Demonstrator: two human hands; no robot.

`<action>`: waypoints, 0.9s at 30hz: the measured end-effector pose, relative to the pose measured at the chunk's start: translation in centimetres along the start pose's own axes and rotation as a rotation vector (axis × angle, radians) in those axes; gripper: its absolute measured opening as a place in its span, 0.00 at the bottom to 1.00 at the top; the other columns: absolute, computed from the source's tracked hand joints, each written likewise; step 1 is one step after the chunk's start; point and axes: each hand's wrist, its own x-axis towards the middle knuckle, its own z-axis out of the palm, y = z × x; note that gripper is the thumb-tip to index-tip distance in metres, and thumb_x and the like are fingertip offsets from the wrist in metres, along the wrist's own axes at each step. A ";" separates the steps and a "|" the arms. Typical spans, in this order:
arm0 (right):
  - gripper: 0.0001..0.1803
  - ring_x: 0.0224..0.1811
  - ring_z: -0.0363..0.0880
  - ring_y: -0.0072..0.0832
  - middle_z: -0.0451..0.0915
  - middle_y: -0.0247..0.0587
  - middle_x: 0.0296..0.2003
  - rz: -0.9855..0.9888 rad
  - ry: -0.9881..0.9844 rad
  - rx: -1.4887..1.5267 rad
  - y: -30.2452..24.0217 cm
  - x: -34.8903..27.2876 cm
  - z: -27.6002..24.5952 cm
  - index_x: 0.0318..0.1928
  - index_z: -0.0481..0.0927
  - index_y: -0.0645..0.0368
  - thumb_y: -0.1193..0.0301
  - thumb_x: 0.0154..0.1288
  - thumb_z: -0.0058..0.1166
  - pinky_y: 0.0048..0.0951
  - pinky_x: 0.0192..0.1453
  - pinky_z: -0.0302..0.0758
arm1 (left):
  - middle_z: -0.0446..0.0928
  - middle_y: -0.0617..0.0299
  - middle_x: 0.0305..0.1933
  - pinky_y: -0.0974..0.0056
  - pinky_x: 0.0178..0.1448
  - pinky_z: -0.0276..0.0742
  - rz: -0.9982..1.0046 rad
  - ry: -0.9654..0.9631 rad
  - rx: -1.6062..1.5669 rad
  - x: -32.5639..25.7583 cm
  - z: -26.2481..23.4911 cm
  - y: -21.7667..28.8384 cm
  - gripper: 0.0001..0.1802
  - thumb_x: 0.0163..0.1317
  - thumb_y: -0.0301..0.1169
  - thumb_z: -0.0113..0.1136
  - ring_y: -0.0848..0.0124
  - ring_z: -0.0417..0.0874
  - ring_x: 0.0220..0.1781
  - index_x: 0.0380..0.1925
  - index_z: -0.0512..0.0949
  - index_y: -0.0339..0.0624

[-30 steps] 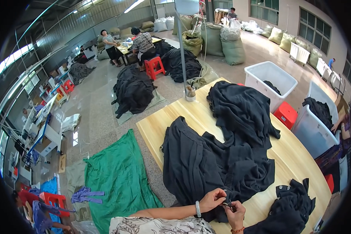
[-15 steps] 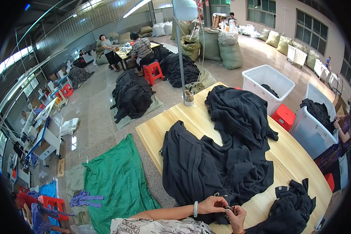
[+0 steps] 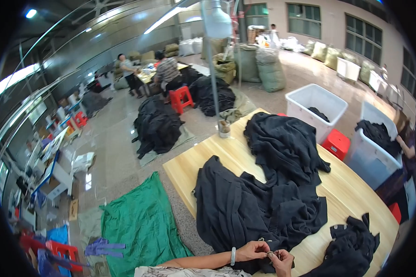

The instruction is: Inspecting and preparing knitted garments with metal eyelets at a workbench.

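I have the left hand [image 3: 255, 251] and the right hand [image 3: 282, 263] together at the near edge of the pale, wood-grained tabletop [image 3: 186, 171], both narrowed to a fingertip pinch. Between them they hold a small bit of the large, crumpled black knitted garment [image 3: 231, 207], which spreads away from them across the left part of the table. At the meeting fingertips I make out a small round spot, perhaps a button, but it is too small for me to be sure. A pale round button [image 3: 262, 239] shows on the dark cloth just beyond the left hand, and a smooth whitish bangle [image 3: 233, 256] circles that wrist.

I judge the step in hand to be close finger work on a fastening at the garment's edge. As I read it, the next move calls for a steady left pinch while the right fingertips do the fine turning, with enough slack in the cloth that its weight does not drag the edge away.

Farther up the table lies a loose black knitted heap [image 3: 282, 138]; to the right of the hands, apart from them, sits a smaller bunched black garment with round buttons [image 3: 349, 247].
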 end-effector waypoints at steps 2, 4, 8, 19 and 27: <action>0.13 0.27 0.70 0.12 0.79 0.28 0.24 0.029 -0.011 -0.157 2.2 1.1 0.1 0.31 0.82 0.64 0.68 0.55 0.71 0.22 0.29 0.69 | 0.79 0.65 0.36 0.72 0.45 0.77 0.079 0.069 0.225 -1.0 -0.4 0.5 0.08 0.66 0.26 0.59 0.78 0.79 0.38 0.43 0.77 0.35; 0.15 0.27 0.71 0.14 0.78 0.29 0.23 -0.148 -0.177 -0.176 -1.1 1.9 4.0 0.35 0.82 0.64 0.63 0.59 0.67 0.21 0.31 0.70 | 0.80 0.62 0.39 0.70 0.49 0.79 0.034 0.289 0.305 -5.2 -1.3 2.6 0.08 0.66 0.25 0.58 0.76 0.81 0.41 0.44 0.77 0.35; 0.11 0.31 0.76 0.12 0.83 0.32 0.29 -0.068 -0.102 -0.118 -1.2 1.5 1.7 0.39 0.83 0.65 0.68 0.64 0.62 0.18 0.36 0.72 | 0.79 0.62 0.39 0.70 0.48 0.78 0.034 0.141 0.123 -2.1 -0.9 1.1 0.08 0.68 0.25 0.57 0.76 0.80 0.40 0.44 0.75 0.34; 0.16 0.29 0.76 0.27 0.77 0.38 0.31 -0.424 -0.129 -0.410 -3.6 0.6 1.2 0.40 0.85 0.60 0.83 0.48 0.58 0.22 0.32 0.71 | 0.81 0.59 0.43 0.70 0.49 0.80 -0.074 0.184 -0.170 -2.5 -1.0 0.7 0.11 0.67 0.27 0.59 0.74 0.83 0.43 0.47 0.77 0.33; 0.13 0.28 0.82 0.37 0.79 0.42 0.30 -0.586 -0.060 -0.533 -4.3 0.1 2.4 0.33 0.83 0.60 0.81 0.41 0.61 0.28 0.31 0.76 | 0.82 0.61 0.42 0.70 0.48 0.81 -0.095 0.204 -0.235 -2.9 -1.3 0.1 0.10 0.67 0.28 0.60 0.75 0.83 0.41 0.45 0.79 0.36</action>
